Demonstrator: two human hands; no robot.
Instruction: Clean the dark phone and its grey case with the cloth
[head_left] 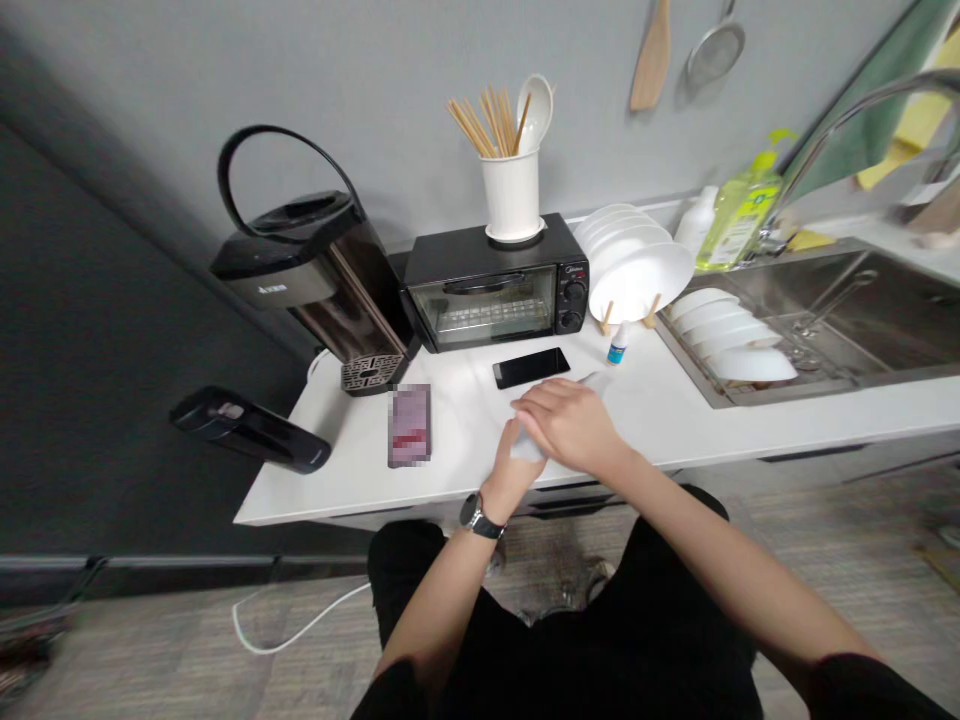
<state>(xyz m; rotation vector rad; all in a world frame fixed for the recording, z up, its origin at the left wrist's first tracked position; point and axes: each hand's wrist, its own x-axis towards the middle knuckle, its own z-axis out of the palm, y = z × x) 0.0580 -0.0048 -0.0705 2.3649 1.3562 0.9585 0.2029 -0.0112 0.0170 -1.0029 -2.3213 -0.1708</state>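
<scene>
My left hand (512, 463), with a black-strapped watch on its wrist, is at the counter's front edge. My right hand (566, 420) lies over it, fingers curled, and hides most of the left fingers. Between the two is a soft, light grey cloth (529, 446); one end sticks out past the right hand. Its full shape is hidden. Just beyond the hands a black smartphone (532, 368) lies flat. A small white bottle with a blue label (617, 345) stands to its right. Left of the hands lies a pixelated, purplish phone-sized object (410, 425).
A black water dispenser (330, 280) and dark flask (251, 430) are at the left. A toaster oven (495, 290) carries a white utensil holder (513, 195). Plates (637, 270) stand in a rack. The sink (862, 350) holds bowls (731, 335); soap bottles (739, 215) stand behind it.
</scene>
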